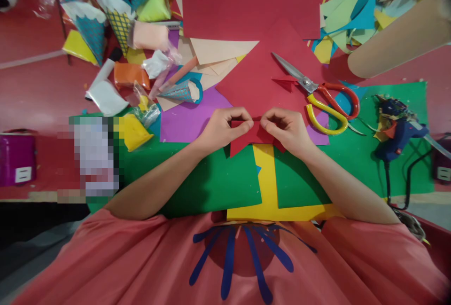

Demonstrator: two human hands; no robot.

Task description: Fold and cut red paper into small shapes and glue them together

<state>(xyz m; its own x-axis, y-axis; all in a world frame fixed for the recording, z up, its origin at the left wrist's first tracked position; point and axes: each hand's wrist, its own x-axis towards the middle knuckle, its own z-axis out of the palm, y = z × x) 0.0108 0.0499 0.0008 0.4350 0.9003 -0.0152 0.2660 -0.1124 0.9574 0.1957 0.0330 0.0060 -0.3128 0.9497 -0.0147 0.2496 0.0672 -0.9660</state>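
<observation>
left hand (229,129), middle of the frame: thumb and index fingertip pinched the upper edge of the small folded red paper piece with pointed lower corners (241,141), other fingers curled in. right hand (284,129), just right of centre: same grip, thumb and index pinching the paper's right part, remaining fingers bent. your fingertips were near each other, a short stretch of red edge showing between them. the piece sat at the centre of the frame, one corner angled down on the left, another partly under your right hand.

above your hands lay a red pointed paper sheet (260,70), over a purple paper sheet (183,121). scissors with one red and one yellow handle (306,82) lay right of centre, blades toward the upper left, near a small red paper scrap (286,83). green paper sheets (197,183) spread below and to the sides, with a yellow paper sheet (267,173) showing at lower centre. blue glue gun (400,131) rested at the right; a beige cylinder (401,37) stuck in from the upper right. upper left held blue-and-yellow patterned cones (88,30), an orange wrapped packet (132,75) and a yellow wrapped packet (133,132).
</observation>
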